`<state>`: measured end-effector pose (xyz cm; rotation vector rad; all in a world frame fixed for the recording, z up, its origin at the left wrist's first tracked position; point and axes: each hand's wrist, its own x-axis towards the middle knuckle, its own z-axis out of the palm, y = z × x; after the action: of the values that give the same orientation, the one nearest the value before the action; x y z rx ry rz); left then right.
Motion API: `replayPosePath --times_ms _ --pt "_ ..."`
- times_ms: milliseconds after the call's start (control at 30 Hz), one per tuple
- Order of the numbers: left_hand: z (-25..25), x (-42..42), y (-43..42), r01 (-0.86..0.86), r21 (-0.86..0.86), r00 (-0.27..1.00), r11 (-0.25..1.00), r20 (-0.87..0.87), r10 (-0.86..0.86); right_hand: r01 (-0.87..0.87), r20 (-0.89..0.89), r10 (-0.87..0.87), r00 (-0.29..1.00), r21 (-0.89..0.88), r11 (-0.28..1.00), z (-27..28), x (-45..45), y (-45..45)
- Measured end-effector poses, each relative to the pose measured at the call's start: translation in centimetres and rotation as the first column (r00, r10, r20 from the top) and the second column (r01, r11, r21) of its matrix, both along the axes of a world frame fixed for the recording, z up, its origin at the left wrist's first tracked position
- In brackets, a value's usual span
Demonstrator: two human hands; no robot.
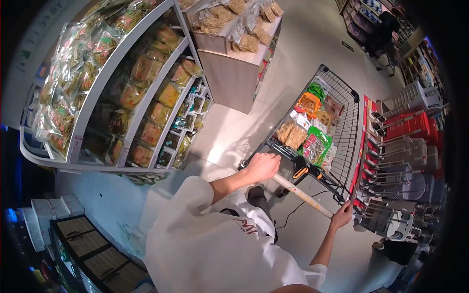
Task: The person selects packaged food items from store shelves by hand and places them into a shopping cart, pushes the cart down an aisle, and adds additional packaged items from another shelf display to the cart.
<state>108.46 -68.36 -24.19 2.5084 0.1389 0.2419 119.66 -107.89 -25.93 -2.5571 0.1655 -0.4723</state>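
A shopping cart (359,141) with a dark wire basket stands in front of me. My left hand (263,167) is closed round the left end of its pale, patterned handle (303,195). At the other end of the same bar, my right hand (341,216) is closed, its fingers partly hidden. Inside the basket lie a clear bag of tan food (292,134), an orange packet (309,104), a green-edged packet (315,148) and several other packages. An orange-and-black part (302,172) sits just beyond the handle.
A tiered rack (93,97) of bagged goods stands on my left, with a wooden display stand (229,73) of tan bags beyond it. Stools and chairs (408,124) line the right side. A person (386,36) is far down the aisle; pale tiled floor (293,49) runs ahead.
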Motion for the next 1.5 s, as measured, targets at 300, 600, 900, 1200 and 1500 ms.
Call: replayPosePath --times_ms 300,600,900,1200,1500 --pt "-2.4 11.4 3.5 -0.103 0.007 0.995 0.995 0.019 0.102 -0.117 -0.1 0.099 0.99 -0.189 0.975 -1.2 15.0 4.2" --pt "-3.0 19.5 8.0 -0.117 0.008 0.993 0.993 -0.003 0.117 -0.159 -0.286 0.077 0.955 -0.275 0.948 -1.3 24.5 9.3" --pt "-4.3 24.1 12.1 -0.12 0.017 0.989 0.993 0.084 0.119 -0.146 -0.302 0.061 0.951 -0.27 0.952 -1.5 29.5 14.1" --pt "-4.8 28.3 15.0 -0.14 0.03 0.987 0.99 0.078 0.138 -0.29 -0.351 0.178 0.919 -0.3 0.909 -2.3 34.5 17.2" --pt "-6.2 30.3 16.7 -0.18 0.015 0.971 0.984 0.164 0.175 -0.491 -0.396 0.409 0.822 -0.131 0.861 -2.4 38.8 20.6"
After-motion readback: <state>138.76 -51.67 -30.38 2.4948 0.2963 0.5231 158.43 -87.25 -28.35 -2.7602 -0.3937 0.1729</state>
